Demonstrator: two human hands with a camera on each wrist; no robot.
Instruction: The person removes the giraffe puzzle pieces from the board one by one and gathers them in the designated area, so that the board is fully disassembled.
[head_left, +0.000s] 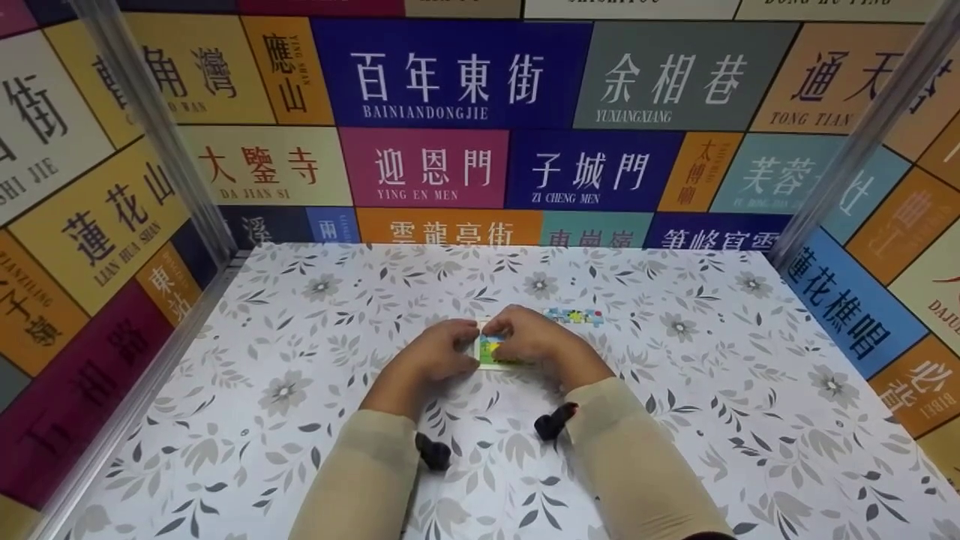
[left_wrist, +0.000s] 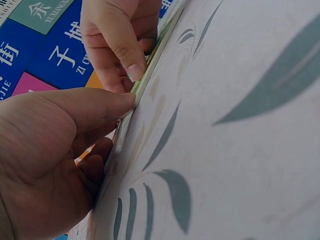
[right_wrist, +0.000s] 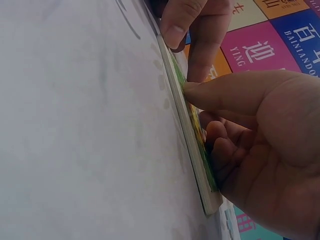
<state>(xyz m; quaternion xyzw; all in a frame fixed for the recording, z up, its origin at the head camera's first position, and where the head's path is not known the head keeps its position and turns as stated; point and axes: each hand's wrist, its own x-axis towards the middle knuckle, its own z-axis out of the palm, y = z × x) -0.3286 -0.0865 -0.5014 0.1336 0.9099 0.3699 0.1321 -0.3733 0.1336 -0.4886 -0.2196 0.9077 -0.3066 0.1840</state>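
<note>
A small jigsaw puzzle board [head_left: 486,360] with a pale rim and a green, yellow and blue picture lies flat on the table between both hands. My left hand [head_left: 444,349] holds its left edge, thumb at the near corner and fingers at the far side. The right hand [head_left: 534,334] reaches over the board, thumb and forefinger pinching a puzzle piece against its surface, the piece mostly hidden by the fingers. Seen from the right wrist, the board [right_wrist: 187,127] shows its thick pale side, and the right thumb [right_wrist: 200,95] touches the green picture.
Several joined or closely laid puzzle pieces [head_left: 574,316], blue and yellow, lie just beyond the right hand. A white cloth with grey leaves and flowers covers the table [head_left: 300,465]. Panels with colourful place-name signs [head_left: 450,82] enclose the back and sides.
</note>
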